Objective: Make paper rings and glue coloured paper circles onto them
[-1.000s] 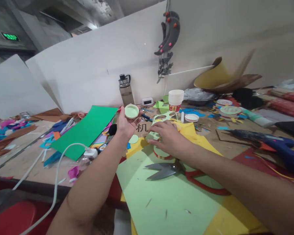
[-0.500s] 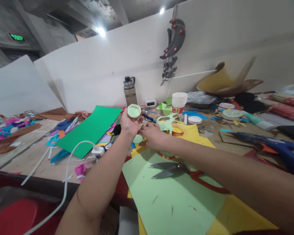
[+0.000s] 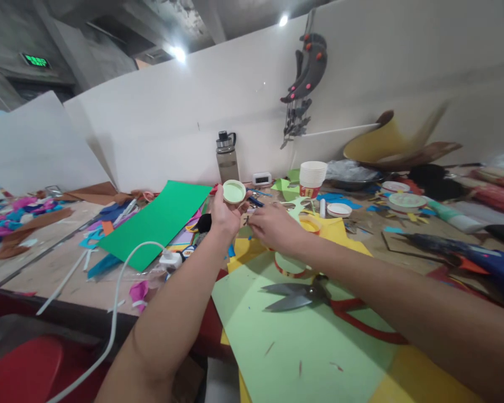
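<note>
A shallow round paper cup base (image 3: pixel 234 192), lined with light green, rests in my left hand (image 3: pixel 227 217), its fingers curled around the rim from below. Just to the right, my right hand (image 3: pixel 275 225) has its fingers bent together and pointing toward the left hand. What sits between those fingertips is hidden or too small to name. Below the right forearm, large scissors (image 3: pixel 313 294) with red handles lie with blades parted on a light green sheet (image 3: pixel 302 352). A red-edged paper ring (image 3: pixel 292 266) stands beside the right wrist.
A dark green sheet (image 3: pixel 157 224) and a white cable with its plug (image 3: pixel 171 260) are to the left. Behind stand a water bottle (image 3: pixel 227 159) and stacked paper cups (image 3: pixel 313 178). A blue glue gun (image 3: pixel 474 254) lies at right. Scraps cover much of the table.
The right hand has lifted slightly and moved a little right. A light green disc seen below the left hand earlier no longer shows clearly. The left hand still holds the cup base.
</note>
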The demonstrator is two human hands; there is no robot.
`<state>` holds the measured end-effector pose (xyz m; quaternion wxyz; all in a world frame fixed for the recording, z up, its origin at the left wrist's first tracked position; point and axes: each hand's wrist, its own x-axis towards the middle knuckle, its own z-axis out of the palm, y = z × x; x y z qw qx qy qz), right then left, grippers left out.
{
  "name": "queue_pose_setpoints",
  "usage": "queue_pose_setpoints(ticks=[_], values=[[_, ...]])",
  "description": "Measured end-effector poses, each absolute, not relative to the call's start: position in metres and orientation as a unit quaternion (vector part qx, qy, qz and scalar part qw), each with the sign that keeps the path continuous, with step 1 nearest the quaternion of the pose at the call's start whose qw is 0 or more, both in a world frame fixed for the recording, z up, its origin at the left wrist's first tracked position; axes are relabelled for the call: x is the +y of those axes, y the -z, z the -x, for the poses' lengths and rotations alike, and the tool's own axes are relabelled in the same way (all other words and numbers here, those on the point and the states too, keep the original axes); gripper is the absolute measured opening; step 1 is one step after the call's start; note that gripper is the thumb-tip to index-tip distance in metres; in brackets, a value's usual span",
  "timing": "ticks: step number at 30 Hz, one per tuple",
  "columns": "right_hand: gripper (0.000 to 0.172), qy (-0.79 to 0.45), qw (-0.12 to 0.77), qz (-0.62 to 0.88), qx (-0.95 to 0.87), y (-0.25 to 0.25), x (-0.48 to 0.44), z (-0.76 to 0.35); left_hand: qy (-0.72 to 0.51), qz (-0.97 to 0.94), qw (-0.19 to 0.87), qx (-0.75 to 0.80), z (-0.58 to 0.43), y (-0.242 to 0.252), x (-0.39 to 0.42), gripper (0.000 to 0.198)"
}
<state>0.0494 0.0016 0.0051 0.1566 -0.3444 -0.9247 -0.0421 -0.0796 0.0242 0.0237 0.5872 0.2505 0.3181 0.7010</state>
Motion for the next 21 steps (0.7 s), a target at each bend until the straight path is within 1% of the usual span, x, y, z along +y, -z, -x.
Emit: queue_pose_setpoints(ticks=[2, 4, 6, 7, 9, 14, 21], values=[[0.03, 0.016, 0.216, 0.382, -0.898, -0.009, 0.005, -0.067, -0.703, -0.256, 0.581, 0.322, 0.078, -0.022, 0.025, 0.041], [0.027, -0.113, 0.326, 0.434, -0.832, -0.01, 0.009, -0.087, -0.698, -0.262, 0.58, 0.328, 0.076, -0.019, 0.025, 0.04], [0.025, -0.237, 0.404, 0.459, -0.754, -0.009, 0.014, -0.102, -0.677, -0.267, 0.591, 0.349, 0.072, -0.014, 0.025, 0.038], [0.024, -0.277, 0.43, 0.466, -0.722, -0.009, 0.015, -0.108, -0.659, -0.272, 0.6, 0.364, 0.069, -0.012, 0.025, 0.037], [0.022, -0.317, 0.467, 0.476, -0.675, -0.008, 0.018, -0.113, -0.609, -0.292, 0.628, 0.387, 0.064, -0.01, 0.022, 0.037], [0.018, -0.323, 0.504, 0.468, -0.651, -0.008, 0.017, -0.11, -0.496, -0.37, 0.693, 0.371, 0.052, -0.008, 0.011, 0.044], [0.014, -0.226, 0.464, 0.479, -0.71, -0.01, 0.008, -0.11, -0.495, -0.389, 0.704, 0.328, 0.047, -0.002, 0.008, 0.043]])
